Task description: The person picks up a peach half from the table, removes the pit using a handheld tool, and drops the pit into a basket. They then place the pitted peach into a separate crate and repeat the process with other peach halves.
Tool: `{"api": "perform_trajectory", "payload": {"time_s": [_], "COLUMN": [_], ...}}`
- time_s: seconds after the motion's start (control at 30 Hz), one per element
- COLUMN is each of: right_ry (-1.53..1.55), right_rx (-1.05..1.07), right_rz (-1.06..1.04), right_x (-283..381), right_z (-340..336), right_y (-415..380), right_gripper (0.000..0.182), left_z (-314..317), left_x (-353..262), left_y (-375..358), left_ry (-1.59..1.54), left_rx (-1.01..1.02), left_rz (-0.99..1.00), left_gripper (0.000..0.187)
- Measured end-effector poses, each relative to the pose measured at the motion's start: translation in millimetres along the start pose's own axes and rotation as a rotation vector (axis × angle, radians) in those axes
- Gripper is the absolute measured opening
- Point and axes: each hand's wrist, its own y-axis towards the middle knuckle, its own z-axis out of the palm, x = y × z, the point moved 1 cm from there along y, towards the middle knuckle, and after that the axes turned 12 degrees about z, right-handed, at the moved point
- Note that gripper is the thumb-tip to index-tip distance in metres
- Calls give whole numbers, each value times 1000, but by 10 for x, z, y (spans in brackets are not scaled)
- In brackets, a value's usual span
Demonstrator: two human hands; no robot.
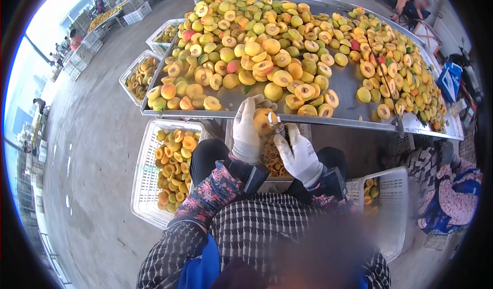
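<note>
My left hand (247, 131), in a pale glove, is closed round a halved yellow fruit (263, 121) just in front of the metal table's edge (231, 115). My right hand (300, 153), also gloved, grips a small metal tool (276, 123). The tool's curved end touches the fruit's right side. Below both hands, a crate of pits and scraps (276, 158) sits between the knees. A large heap of halved and whole fruit (251, 47) covers much of the table.
At the left stands a white crate of fruit halves (146, 178), with two more crates beyond it. Another white crate (393, 212) is at the right. A co-worker in a pink patterned sleeve (454, 199) sits at the far right, near a blue box (450, 82).
</note>
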Motion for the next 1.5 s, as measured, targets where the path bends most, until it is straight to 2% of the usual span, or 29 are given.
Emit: {"api": "perform_trajectory", "payload": {"time_s": [0.1,0.23,0.33,0.47,0.53,0.57,0.63,0.73,0.77,0.83,0.87,0.93,1.03,1.1,1.13,1.2,1.23,1.37,1.4,1.43,1.47,1.5], "right_ry": [-155,-80,-15,-74,-226,-302,-253,-80,-8,-190,-281,-164,-55,14,142,400,306,-56,-115,-175,-152,0], "right_rx": [-39,-43,-15,65,92,106,117,155,169,244,283,288,306,313,295,262,275,367,396,425,410,368], "right_rz": [42,84,45,80,153,189,203,201,193,214,228,195,206,222,226,230,222,242,247,250,240,202], "right_x": [-12,-75,-119,-249,-260,-265,-265,-305,-319,-330,-344,-430,-472,-510,-554,-646,-621,-523,-522,-525,-539,-611], "right_z": [80,210,255,245,250,255,265,321,331,268,238,240,264,261,297,401,409,275,234,219,235,307], "right_y": [-25,-87,-125,-177,-205,-210,-218,-279,-286,-230,-216,-215,-191,-154,-132,-100,-111,-83,-74,-90,-111,-133], "right_gripper": [23,24,25,26,26,27,27,29,30,30,30,29,27,26,27,28,28,31,31,32,30,29], "left_z": [42,13,-20,-10,14,0,-46,-153,-169,-194,-221,-275,-298,-288,-267,-297,-305,-371,-365,-381,-381,-368], "left_x": [38,99,121,47,11,-1,-14,142,151,165,165,119,57,100,135,251,255,174,154,174,192,205], "left_y": [-42,-85,-118,-144,-172,-156,-137,-115,-104,-117,-102,-12,30,-59,-85,-82,-95,-15,-5,-17,-9,15], "left_ry": [38,67,180,126,131,176,271,353,363,384,455,591,644,300,129,369,490,571,653,633,608,582], "left_rx": [12,52,72,-40,-69,-46,-2,48,52,53,87,151,211,107,58,72,73,34,138,103,68,34], "left_rz": [69,193,229,26,-72,-81,-103,128,142,163,90,-53,-118,-4,51,191,262,-41,-27,-74,-112,-146], "left_gripper": [29,26,39,39,39,39,39,41,41,41,43,46,51,47,45,50,53,54,56,55,55,54]}}
